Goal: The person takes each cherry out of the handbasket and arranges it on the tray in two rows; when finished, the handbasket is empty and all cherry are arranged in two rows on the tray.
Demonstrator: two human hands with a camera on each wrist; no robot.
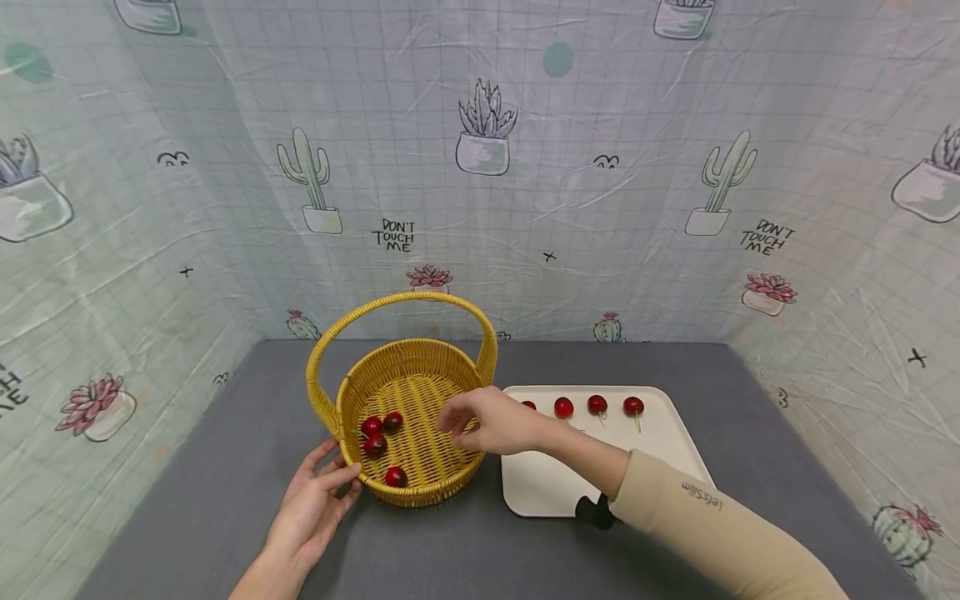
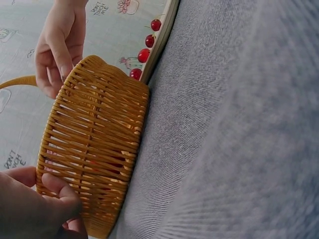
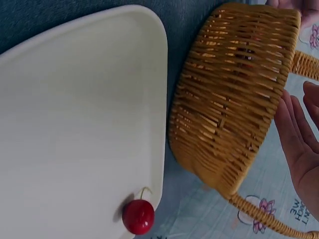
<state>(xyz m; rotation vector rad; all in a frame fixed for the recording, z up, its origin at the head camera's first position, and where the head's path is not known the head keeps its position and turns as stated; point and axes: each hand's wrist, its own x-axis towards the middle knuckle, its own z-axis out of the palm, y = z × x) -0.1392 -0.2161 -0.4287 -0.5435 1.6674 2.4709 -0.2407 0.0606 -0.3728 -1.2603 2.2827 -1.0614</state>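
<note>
In the head view, a round yellow woven basket with a tall arched handle (image 1: 411,497) stands on the grey table (image 1: 420,554), just below the centre of the frame. At lower left, the left hand (image 1: 318,497) grips its rim between thumb and fingers. The right hand (image 1: 491,421) hangs over the basket's right side, fingers loosely bent, with nothing visible in them. Four glossy dark-red round cherries (image 1: 396,477) lie at the basket's left; four more line the upper part of the white rectangular tray (image 1: 540,487), right of centre.
</note>
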